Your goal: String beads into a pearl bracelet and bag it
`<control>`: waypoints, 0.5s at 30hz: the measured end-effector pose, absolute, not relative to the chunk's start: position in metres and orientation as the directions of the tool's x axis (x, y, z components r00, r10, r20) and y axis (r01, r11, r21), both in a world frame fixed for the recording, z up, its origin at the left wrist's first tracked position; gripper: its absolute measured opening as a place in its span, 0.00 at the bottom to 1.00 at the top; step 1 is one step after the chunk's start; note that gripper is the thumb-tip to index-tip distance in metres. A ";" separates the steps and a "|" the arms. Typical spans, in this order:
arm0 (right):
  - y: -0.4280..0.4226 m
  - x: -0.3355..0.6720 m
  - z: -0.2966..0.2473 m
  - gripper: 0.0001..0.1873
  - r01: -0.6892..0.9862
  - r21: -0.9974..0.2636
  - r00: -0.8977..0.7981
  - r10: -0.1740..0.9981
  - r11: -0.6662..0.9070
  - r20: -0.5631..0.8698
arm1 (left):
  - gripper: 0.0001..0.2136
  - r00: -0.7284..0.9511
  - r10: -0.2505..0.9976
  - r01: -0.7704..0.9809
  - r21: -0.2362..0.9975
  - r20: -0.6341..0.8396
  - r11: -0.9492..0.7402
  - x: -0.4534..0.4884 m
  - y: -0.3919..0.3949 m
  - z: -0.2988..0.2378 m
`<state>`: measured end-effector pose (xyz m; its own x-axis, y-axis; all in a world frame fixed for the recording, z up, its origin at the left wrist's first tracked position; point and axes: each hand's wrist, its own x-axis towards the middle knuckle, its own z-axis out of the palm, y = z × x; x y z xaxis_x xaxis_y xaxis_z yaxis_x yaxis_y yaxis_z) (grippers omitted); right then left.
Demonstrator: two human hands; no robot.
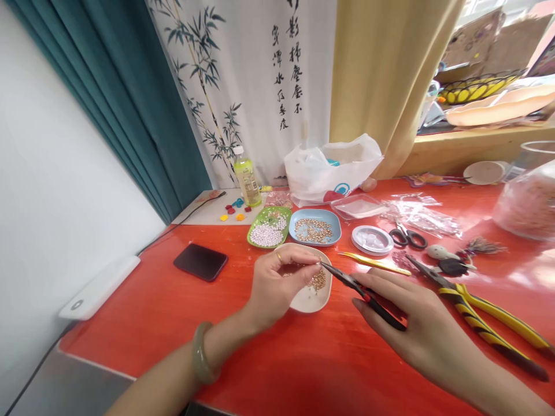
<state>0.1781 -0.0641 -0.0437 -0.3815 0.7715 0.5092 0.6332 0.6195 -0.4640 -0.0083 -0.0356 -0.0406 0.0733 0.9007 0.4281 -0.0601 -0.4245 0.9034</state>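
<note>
My left hand hovers over a small white dish of gold beads, its fingers pinched together on something too small to make out. My right hand grips black-handled pliers, whose thin tips point left and meet the left fingertips above the dish. A green bangle sits on my left wrist.
On the red table: a green dish of white beads, a blue dish of gold beads, a white spool, yellow tweezers, scissors, yellow-black pliers, a black phone, a bottle, a white bag.
</note>
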 end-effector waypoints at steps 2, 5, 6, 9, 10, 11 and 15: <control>-0.064 0.178 -0.044 0.13 0.623 -0.467 -0.384 0.766 0.627 0.516 | 0.01 0.073 0.903 -0.049 0.906 0.422 -0.420 -0.008 -0.036 -0.040; -0.065 0.179 -0.044 0.14 0.614 -0.474 -0.383 0.764 0.631 0.519 | 0.02 0.078 0.911 -0.042 0.914 0.406 -0.404 -0.009 -0.036 -0.040; -0.065 0.178 -0.044 0.14 0.613 -0.476 -0.383 0.764 0.630 0.519 | 0.02 0.081 0.915 -0.048 0.919 0.395 -0.393 -0.009 -0.036 -0.040; -0.064 0.178 -0.044 0.14 0.608 -0.477 -0.387 0.761 0.635 0.520 | 0.02 0.096 0.936 -0.089 0.940 0.338 -0.330 -0.009 -0.037 -0.039; -0.064 0.177 -0.043 0.14 0.604 -0.477 -0.387 0.759 0.638 0.524 | 0.02 0.099 0.944 -0.106 0.947 0.315 -0.304 -0.009 -0.037 -0.038; -0.064 0.177 -0.043 0.14 0.602 -0.479 -0.389 0.758 0.639 0.524 | 0.03 0.099 0.951 -0.121 0.953 0.291 -0.279 -0.009 -0.037 -0.038; -0.065 0.175 -0.044 0.13 0.594 -0.490 -0.385 0.761 0.638 0.522 | 0.04 0.088 0.973 -0.166 0.966 0.215 -0.198 -0.008 -0.035 -0.036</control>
